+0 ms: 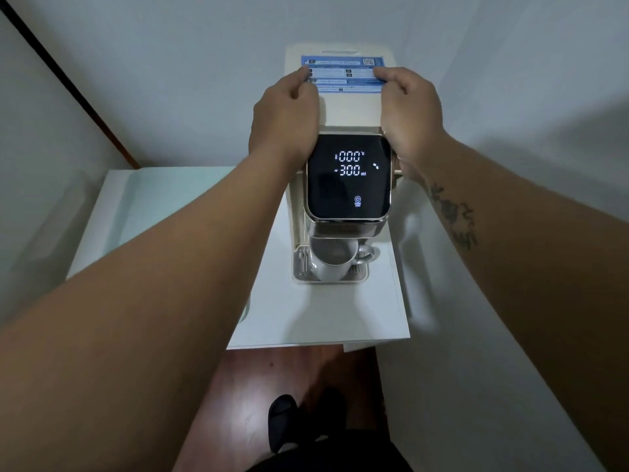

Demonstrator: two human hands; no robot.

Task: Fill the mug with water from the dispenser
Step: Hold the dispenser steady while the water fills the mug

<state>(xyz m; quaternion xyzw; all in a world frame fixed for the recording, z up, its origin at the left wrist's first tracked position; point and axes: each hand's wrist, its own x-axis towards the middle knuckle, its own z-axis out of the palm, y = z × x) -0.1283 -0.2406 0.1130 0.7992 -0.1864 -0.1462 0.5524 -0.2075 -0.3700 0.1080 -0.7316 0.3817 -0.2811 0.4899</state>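
A white water dispenser (350, 110) stands on a white counter (316, 318). Its black touch screen (349, 178) is lit and reads 000 °C and 300 ml, with a start/stop icon below. A white mug (332, 262) sits upright on the drip tray (303, 267) under the spout, handle to the right. Whether it holds water cannot be told. My left hand (284, 117) rests on the dispenser's left side, fingers curled toward the top. My right hand (408, 110) clasps the right side the same way. A blue label (343, 74) lies on the dispenser's top between my fingertips.
Pale walls close in behind and on the right. A lower white surface (153, 212) sits left of the counter. A dark strip runs diagonally along the left wall. Below the counter's front edge is brown wood floor (289, 376), with my dark slipper (282, 417) on it.
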